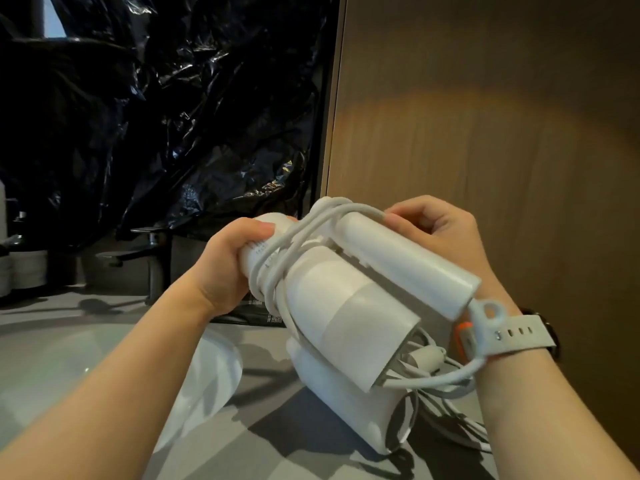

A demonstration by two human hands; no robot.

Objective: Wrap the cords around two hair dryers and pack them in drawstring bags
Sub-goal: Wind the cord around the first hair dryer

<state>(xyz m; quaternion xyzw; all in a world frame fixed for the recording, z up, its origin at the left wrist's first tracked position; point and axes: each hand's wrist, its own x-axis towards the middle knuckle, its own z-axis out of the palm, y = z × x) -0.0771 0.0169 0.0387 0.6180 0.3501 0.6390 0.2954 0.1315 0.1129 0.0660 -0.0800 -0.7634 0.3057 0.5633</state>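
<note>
White cylindrical hair dryer | cord coiled | left hand, right hand hold

Both forearms reach forward; the left hand curls around the hair dryer, the right hand pinches the cord.

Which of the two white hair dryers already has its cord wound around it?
The upper hair dryer, gripped by the left hand while the right hand pinches its wound cord. The lower hair dryer lies on the counter beside its loose cord.
</note>
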